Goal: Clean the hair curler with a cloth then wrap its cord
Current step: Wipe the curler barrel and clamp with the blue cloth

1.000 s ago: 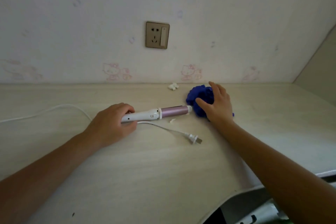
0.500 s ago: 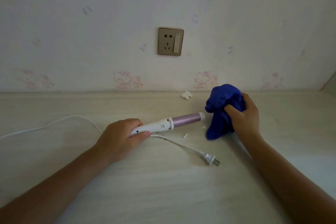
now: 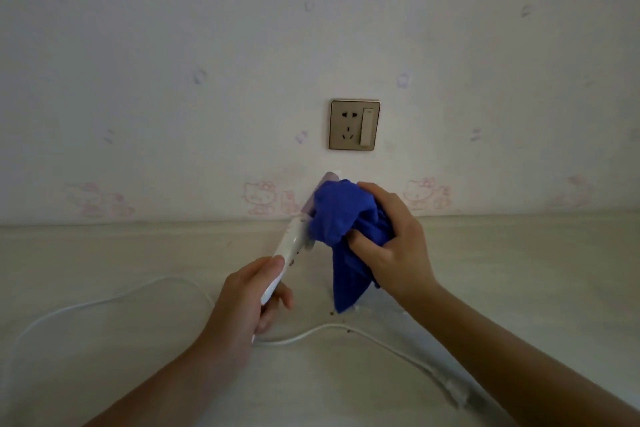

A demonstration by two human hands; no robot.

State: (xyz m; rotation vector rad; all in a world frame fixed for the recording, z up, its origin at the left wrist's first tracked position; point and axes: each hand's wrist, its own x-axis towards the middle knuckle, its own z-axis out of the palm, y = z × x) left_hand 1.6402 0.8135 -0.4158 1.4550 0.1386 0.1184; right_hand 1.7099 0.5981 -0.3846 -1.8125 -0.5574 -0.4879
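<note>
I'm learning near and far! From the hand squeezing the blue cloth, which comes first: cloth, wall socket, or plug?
From the right hand:
1. Blue cloth, gripped in it.
2. Wall socket, on the wall above.
3. Plug, on the table, low right beside the forearm.

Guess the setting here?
Likely a home room, maybe a child's: cartoon cat stickers on the wall, a wall socket above a pale wood-look desk, and a hair curler being wiped.

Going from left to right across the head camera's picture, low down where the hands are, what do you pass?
White cord looping on the table → left hand gripping the curler's handle → hair curler → blue cloth → right hand bunching the cloth.
</note>
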